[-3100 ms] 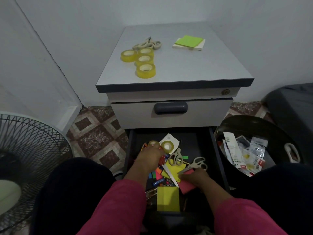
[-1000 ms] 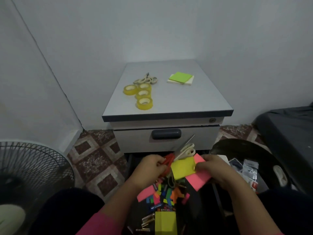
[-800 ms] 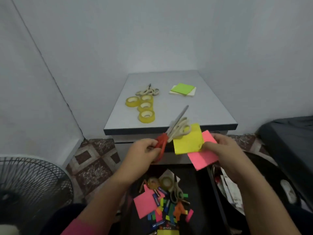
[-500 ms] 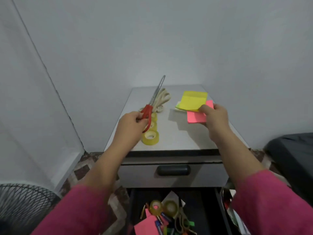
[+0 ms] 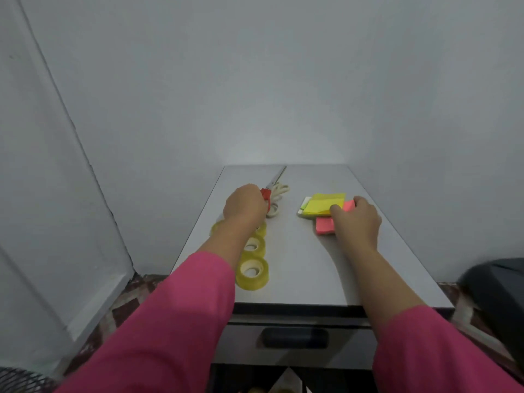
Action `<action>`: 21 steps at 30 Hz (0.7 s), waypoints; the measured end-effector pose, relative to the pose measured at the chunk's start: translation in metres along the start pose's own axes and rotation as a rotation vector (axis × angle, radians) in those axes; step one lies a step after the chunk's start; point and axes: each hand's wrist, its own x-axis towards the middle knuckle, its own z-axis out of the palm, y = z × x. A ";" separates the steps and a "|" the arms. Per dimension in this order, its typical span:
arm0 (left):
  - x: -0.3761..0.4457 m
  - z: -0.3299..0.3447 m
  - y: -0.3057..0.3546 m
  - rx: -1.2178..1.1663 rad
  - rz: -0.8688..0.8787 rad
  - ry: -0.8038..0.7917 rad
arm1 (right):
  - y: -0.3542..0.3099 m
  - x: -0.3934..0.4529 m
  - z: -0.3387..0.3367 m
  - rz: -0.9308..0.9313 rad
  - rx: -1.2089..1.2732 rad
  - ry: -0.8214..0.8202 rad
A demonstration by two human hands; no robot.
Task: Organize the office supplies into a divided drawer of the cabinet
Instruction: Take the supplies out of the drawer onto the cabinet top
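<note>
On the cabinet's tabletop [image 5: 295, 256], the left hand [image 5: 245, 207] grips red-handled scissors [image 5: 265, 194] while the right hand [image 5: 355, 219] pinches yellow and pink sticky notes [image 5: 323, 207] beside tape rolls [image 5: 252, 272].

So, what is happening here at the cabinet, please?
A person in pink sleeves is sorting office supplies on the cabinet top. The left hand holds the red-handled scissors beside a beige-handled pair, just beyond a row of yellow tape rolls. The right hand holds yellow sticky notes and pink sticky notes down on a pile of pads. The upper drawer is closed.
</note>
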 end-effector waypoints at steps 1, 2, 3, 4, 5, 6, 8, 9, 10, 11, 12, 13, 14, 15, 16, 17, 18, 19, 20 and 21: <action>0.001 0.002 0.005 0.006 -0.008 -0.016 | -0.001 0.000 0.000 0.013 -0.018 -0.007; 0.003 0.004 0.009 0.005 -0.008 -0.026 | -0.002 0.000 -0.001 0.020 -0.025 -0.011; 0.005 0.006 0.012 0.000 0.000 -0.027 | -0.002 -0.001 -0.001 0.016 -0.028 -0.013; 0.006 0.007 0.015 -0.003 0.011 -0.024 | -0.003 -0.001 -0.001 0.006 -0.032 -0.012; 0.006 0.007 0.018 -0.001 0.022 -0.023 | -0.003 -0.001 -0.001 0.001 -0.036 -0.013; 0.006 0.007 0.022 0.006 0.031 -0.030 | -0.003 -0.002 -0.002 0.002 -0.039 -0.015; 0.006 0.007 0.028 0.021 0.046 -0.050 | -0.004 -0.002 -0.002 0.012 -0.035 -0.021; 0.006 0.006 0.030 0.022 0.050 -0.050 | -0.004 -0.002 -0.002 0.017 -0.032 -0.024; 0.008 0.005 0.030 0.009 0.053 -0.038 | -0.004 -0.002 -0.002 0.021 -0.028 -0.026; 0.011 0.004 0.028 -0.023 0.053 -0.019 | -0.005 -0.002 -0.003 0.022 -0.023 -0.026; 0.016 0.002 0.024 -0.067 0.051 0.011 | -0.004 -0.003 -0.002 0.023 -0.017 -0.026; 0.022 -0.001 0.019 -0.111 0.044 0.056 | -0.004 -0.003 -0.002 0.024 -0.010 -0.026; 0.028 -0.004 0.012 -0.143 0.028 0.104 | -0.004 -0.003 -0.002 0.027 -0.002 -0.027; 0.033 -0.008 0.005 -0.154 0.003 0.144 | -0.004 -0.002 -0.002 0.030 0.006 -0.029; 0.037 -0.011 -0.003 -0.146 -0.025 0.169 | -0.004 -0.002 -0.001 0.033 0.013 -0.032; 0.039 -0.015 -0.010 -0.128 -0.055 0.182 | -0.003 -0.002 -0.001 0.035 0.018 -0.034; 0.041 -0.016 -0.018 -0.108 -0.084 0.177 | -0.003 -0.002 -0.001 0.034 0.017 -0.036; 0.042 -0.017 -0.024 -0.082 -0.105 0.164 | -0.002 -0.001 -0.001 0.031 0.016 -0.038; 0.043 -0.015 -0.030 -0.054 -0.121 0.150 | -0.002 -0.001 -0.001 0.030 0.019 -0.037; 0.043 -0.013 -0.034 -0.028 -0.132 0.135 | -0.002 -0.001 -0.001 0.031 0.023 -0.036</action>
